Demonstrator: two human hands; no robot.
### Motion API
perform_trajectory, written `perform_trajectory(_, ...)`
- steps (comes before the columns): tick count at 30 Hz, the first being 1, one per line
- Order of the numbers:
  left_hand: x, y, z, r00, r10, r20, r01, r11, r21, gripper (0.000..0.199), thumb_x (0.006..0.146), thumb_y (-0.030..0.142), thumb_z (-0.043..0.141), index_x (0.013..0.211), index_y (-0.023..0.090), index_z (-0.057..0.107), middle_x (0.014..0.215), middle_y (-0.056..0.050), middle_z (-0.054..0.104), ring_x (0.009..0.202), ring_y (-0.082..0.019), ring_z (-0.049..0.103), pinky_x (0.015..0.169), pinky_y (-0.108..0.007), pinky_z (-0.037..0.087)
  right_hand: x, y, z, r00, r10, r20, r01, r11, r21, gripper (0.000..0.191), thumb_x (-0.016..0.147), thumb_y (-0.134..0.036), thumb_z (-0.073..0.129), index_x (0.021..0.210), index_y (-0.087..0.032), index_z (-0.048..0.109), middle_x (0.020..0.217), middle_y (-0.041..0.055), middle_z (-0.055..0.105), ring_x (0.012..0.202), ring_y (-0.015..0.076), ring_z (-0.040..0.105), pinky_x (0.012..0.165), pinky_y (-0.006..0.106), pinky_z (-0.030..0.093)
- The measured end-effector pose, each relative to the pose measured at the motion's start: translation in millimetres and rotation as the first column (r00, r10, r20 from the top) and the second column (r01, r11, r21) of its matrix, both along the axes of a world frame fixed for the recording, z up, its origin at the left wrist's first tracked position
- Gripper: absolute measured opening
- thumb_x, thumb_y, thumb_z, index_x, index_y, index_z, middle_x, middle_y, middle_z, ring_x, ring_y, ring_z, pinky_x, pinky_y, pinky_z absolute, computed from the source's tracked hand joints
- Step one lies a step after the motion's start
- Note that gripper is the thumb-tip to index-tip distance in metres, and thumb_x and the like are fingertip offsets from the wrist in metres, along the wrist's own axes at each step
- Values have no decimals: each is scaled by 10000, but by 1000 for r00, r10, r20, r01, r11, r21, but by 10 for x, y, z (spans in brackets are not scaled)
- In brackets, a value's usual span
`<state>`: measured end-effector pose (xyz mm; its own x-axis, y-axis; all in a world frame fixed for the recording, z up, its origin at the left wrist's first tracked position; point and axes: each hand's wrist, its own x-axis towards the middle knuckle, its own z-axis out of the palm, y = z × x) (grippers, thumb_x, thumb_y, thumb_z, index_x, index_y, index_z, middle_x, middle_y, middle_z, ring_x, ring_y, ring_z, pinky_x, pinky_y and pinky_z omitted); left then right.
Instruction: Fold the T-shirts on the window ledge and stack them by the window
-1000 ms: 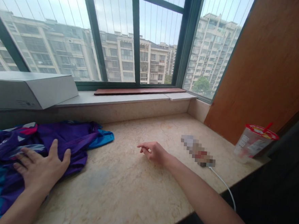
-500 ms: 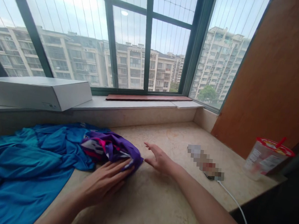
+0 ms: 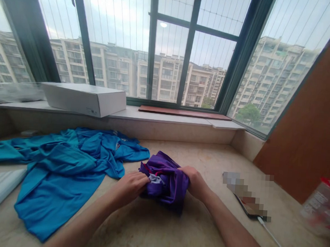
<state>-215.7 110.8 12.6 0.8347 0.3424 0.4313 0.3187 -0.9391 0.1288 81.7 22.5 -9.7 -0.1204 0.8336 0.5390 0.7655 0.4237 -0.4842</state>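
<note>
In the head view, the purple cloth (image 3: pixel 175 180) lies directly between the person's two hands, straight ahead of the body and over the pale stone surface (image 3: pixel 151 235). The left hand (image 3: pixel 132 187) is closed on its left edge, beside a grey and pink patterned part; the right hand (image 3: pixel 196 182) grips its upper right edge, with some fingertips hidden by the fabric. Neither hand is nearer, since both touch it. The bunched cloth has no clear long axis; its upper edge slopes down toward the right hand, and a loose corner hangs below. Whether its underside rests on the surface cannot be told. The blue cloth (image 3: pixel 65 169) spreads to the left, beyond the left forearm, near a white flat packet (image 3: pixel 0 191). Well apart on the right lie a pixelated flat device (image 3: pixel 249 204) with a white cable (image 3: pixel 277 242) and a plastic cup (image 3: pixel 321 206).
</note>
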Motion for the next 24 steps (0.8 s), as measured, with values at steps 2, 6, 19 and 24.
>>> perform_trajectory(2,-79,92,47,967,148,209,-138,988,-65,243,963,218,435,801,220,617,789,-47,706,742,-195,680,707,-291,524,61,-28,26,988,-154,-24,156,986,65,291,874,-188,517,1034,-194,760,984,81,790,928,266,718,864,371,525)
perform_trajectory(6,-341,333,162,641,600,478,-478,800,-363,217,954,373,466,833,223,566,692,0,658,652,-198,660,628,-280,496,230,-91,87,880,-424,-214,445,893,59,272,878,-293,492,959,-190,730,853,77,775,785,256,707,707,317,512)
perform_trajectory(19,-313,200,265,608,582,539,-469,812,-347,381,903,221,543,1269,135,606,1363,-171,595,1403,-317,464,1198,-504,355,-34,-20,172,427,-488,-761,233,873,-429,578,612,-133,582,1185,-150,655,718,21,727,600,208,667,579,302,535)
perform_trajectory(24,192,-587,270,972,12,236,118,839,-531,654,801,389,769,1393,185,581,1384,-148,632,1266,-335,590,1107,-476,465,-654,-183,601,230,-101,-968,-240,958,-157,713,742,-300,779,1404,-233,523,944,8,767,791,199,734,766,324,603)
